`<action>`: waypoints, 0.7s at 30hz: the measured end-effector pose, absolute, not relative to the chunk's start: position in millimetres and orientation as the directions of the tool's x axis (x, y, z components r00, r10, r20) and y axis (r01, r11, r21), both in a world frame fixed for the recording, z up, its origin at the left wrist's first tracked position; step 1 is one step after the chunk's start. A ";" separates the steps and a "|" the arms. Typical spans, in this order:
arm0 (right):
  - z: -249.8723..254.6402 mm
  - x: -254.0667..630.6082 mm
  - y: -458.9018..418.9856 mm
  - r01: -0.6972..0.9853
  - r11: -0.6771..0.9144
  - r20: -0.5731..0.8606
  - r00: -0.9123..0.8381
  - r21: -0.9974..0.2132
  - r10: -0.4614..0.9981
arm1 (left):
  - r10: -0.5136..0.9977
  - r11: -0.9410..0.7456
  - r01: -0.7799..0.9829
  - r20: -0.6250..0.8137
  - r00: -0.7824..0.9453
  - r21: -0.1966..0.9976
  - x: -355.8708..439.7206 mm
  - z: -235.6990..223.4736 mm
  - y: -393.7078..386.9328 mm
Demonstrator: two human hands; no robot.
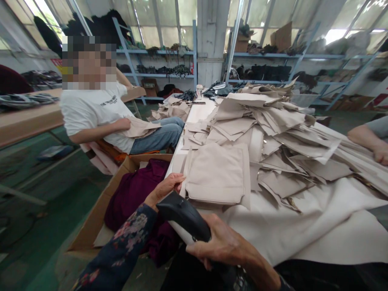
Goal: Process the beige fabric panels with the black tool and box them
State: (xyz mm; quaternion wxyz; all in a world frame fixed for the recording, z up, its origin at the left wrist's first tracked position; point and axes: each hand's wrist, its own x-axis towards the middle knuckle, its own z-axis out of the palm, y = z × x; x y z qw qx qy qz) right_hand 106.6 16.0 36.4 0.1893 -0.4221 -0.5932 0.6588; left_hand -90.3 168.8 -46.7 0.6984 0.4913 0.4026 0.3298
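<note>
My left hand (168, 186) pinches the left edge of a beige fabric panel (216, 171). The panel is squarish, has stitched seams, and lies flat at the table's near left edge. Wrapped round the grip of a black handheld power tool (185, 212) is my right hand (222, 242). The tool's rounded head points up and left, just below my left hand and apart from the panel. What kind of tool it is I cannot tell. Behind and right of the panel, a large heap of beige fabric pieces (269, 117) covers the table.
A cardboard box (87, 222) with dark purple cloth (133, 194) stands left of the table. A seated co-worker (91, 113) holds a beige piece at the left. Another person's arm (370, 137) reaches in at the right. Blue shelves (163, 52) line the back wall.
</note>
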 end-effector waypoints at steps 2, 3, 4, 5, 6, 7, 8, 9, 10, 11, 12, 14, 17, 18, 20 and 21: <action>37.7 116.1 5.1 0.276 -0.244 -0.360 -0.548 -0.930 0.755 | 0.839 0.281 -0.021 -0.235 0.490 0.959 -85.2 -44.8 167.3; 37.0 122.4 -1.5 0.285 -0.257 -0.375 -0.518 -0.923 0.769 | 0.828 0.268 -0.002 -0.230 0.511 0.963 -82.7 -43.6 166.2; 35.5 129.3 -8.5 0.292 -0.279 -0.393 -0.485 -0.915 0.782 | 0.816 0.254 0.015 -0.222 0.534 0.967 -80.5 -42.0 164.9; 33.3 136.4 -15.4 0.299 -0.302 -0.411 -0.439 -0.905 0.799 | 0.803 0.247 0.022 -0.217 0.556 0.969 -79.0 -39.9 163.3; 30.7 143.5 -22.1 0.309 -0.321 -0.427 -0.389 -0.895 0.816 | 0.796 0.224 0.030 -0.201 0.570 0.974 -78.4 -37.3 161.6; 27.9 150.1 -28.4 0.322 -0.336 -0.439 -0.339 -0.885 0.832 | 0.799 0.164 0.052 -0.164 0.578 0.985 -78.5 -34.1 160.1; 25.4 156.2 -34.2 0.340 -0.346 -0.448 -0.294 -0.875 0.844 | 0.806 0.055 0.094 -0.100 0.583 0.994 -79.5 -30.5 158.9; 23.2 161.4 -39.4 0.360 -0.352 -0.453 -0.253 -0.864 0.855 | 0.804 -0.098 0.157 -0.015 0.595 0.983 -80.9 -26.6 158.2; 21.7 165.6 -44.1 0.378 -0.354 -0.455 -0.218 -0.855 0.863 | 0.780 -0.275 0.227 0.079 0.621 0.934 -82.6 -22.8 158.3; 20.9 168.7 -48.3 0.394 -0.358 -0.457 -0.193 -0.847 0.868 | 0.734 -0.443 0.289 0.159 0.660 0.848 -84.3 -19.1 159.2; 20.8 170.7 -52.0 0.404 -0.363 -0.463 -0.182 -0.840 0.868 | 0.679 -0.573 0.329 0.210 0.703 0.751 -85.6 -15.7 160.8; 21.9 172.3 -57.9 0.411 -0.363 -0.455 -0.151 -0.837 0.878 | 0.603 -0.685 0.350 0.226 0.765 0.639 -86.2 -10.2 165.8; 23.9 171.8 -63.3 0.415 -0.370 -0.446 -0.102 -0.831 0.889 | 0.564 -0.692 0.319 0.210 0.798 0.648 -79.3 -5.1 173.9; 24.4 171.9 -64.3 0.420 -0.378 -0.448 -0.078 -0.825 0.890 | 0.556 -0.686 0.300 0.212 0.803 0.664 -74.2 -4.5 175.5; 25.6 172.8 -65.7 0.433 -0.407 -0.456 -0.013 -0.805 0.890 | 0.549 -0.681 0.263 0.239 0.801 0.683 -59.6 -5.4 175.8; 26.6 173.6 -66.5 0.431 -0.425 -0.458 0.030 -0.796 0.888 | 0.553 -0.682 0.252 0.258 0.792 0.687 -50.6 -7.3 174.4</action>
